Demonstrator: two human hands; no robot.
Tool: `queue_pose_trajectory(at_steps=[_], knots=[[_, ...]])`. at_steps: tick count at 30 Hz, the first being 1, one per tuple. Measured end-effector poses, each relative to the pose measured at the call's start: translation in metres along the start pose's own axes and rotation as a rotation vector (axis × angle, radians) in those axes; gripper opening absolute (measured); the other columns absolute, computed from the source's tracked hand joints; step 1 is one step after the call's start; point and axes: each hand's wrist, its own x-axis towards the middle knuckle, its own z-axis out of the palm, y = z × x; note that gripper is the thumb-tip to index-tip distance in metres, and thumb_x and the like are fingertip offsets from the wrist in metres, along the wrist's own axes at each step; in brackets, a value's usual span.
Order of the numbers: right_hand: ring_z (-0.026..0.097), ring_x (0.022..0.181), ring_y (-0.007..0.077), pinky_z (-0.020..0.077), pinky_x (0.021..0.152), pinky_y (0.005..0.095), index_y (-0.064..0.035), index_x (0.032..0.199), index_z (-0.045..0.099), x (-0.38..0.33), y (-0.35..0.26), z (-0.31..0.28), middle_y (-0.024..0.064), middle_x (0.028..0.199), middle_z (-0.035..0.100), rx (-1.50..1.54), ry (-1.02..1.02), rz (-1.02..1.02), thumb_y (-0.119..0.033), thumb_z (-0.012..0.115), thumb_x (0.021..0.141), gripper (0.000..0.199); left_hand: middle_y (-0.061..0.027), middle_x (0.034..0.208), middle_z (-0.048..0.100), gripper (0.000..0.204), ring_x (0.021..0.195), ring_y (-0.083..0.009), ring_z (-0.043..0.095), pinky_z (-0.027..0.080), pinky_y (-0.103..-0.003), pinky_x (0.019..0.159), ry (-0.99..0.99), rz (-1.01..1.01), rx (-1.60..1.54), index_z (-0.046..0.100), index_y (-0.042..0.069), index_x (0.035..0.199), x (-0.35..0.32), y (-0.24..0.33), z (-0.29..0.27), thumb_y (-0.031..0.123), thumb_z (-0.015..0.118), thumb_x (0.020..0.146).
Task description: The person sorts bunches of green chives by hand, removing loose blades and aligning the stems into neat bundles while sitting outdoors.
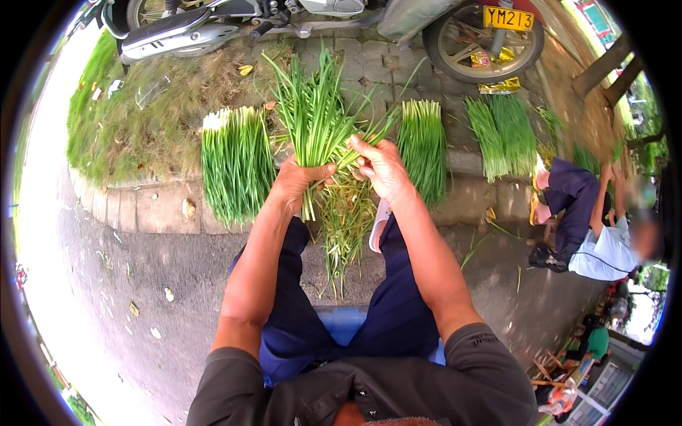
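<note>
My left hand [298, 183] is wrapped round a loose bunch of green chives [316, 117], its leaf ends fanning up and away from me. Close beside it, my right hand [380, 165] is closed in a pinch on a few chive stalks at the bunch's right side. Beneath both hands lies a messy heap of yellowish chive trimmings [343, 234]. A neat bundle of chives [236, 167], pale ends away from me, rests to the left. Another tidy bundle [422, 145] lies to the right.
Further right, more chives [503, 135] lie near a seated person [600, 234]. A parked motorbike [234, 25] stands at the far side, its wheel [483, 50] at the right. The stone curb [149, 209] runs across before me. A blue seat [342, 323] shows between my legs.
</note>
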Motion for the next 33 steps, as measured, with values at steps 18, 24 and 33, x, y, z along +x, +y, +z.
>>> queue_pose_trajectory(at_steps=[18, 24, 33], knots=[[0.051, 0.065, 0.008, 0.0395, 0.051, 0.0216, -0.0004, 0.1, 0.061, 0.011, -0.058, -0.105, 0.0085, 0.095, 0.066, 0.264, 0.33, -0.345, -0.023, 0.067, 0.097, 0.023, -0.0073, 0.079, 0.067, 0.025, 0.06, -0.0136, 0.062, 0.046, -0.021, 0.047, -0.006, -0.107, 0.048, 0.062, 0.002, 0.101, -0.002, 0.013, -0.025, -0.001, 0.077, 0.082], [0.055, 0.068, 0.0098, 0.0439, 0.055, 0.0236, -0.0028, 0.105, 0.061, 0.01, -0.069, -0.148, 0.008, 0.096, 0.069, 0.434, 0.47, -0.56, -0.023, 0.063, 0.1, 0.021, -0.0073, 0.079, 0.066, 0.026, 0.061, -0.0162, 0.064, 0.049, -0.027, 0.047, 0.015, -0.075, 0.069, 0.062, 0.002, 0.099, 0.002, 0.014, -0.04, -0.001, 0.079, 0.08], [0.058, 0.067, 0.0082, 0.0449, 0.057, 0.0217, -0.006, 0.098, 0.064, -0.016, -0.073, -0.129, 0.0038, 0.092, 0.069, 0.128, 0.84, -0.694, -0.031, 0.062, 0.1, 0.025, -0.0117, 0.091, 0.067, 0.025, 0.069, -0.0197, 0.066, 0.052, -0.026, 0.051, 0.075, 0.031, -0.262, 0.059, -0.003, 0.105, 0.003, 0.016, -0.043, -0.004, 0.074, 0.084]])
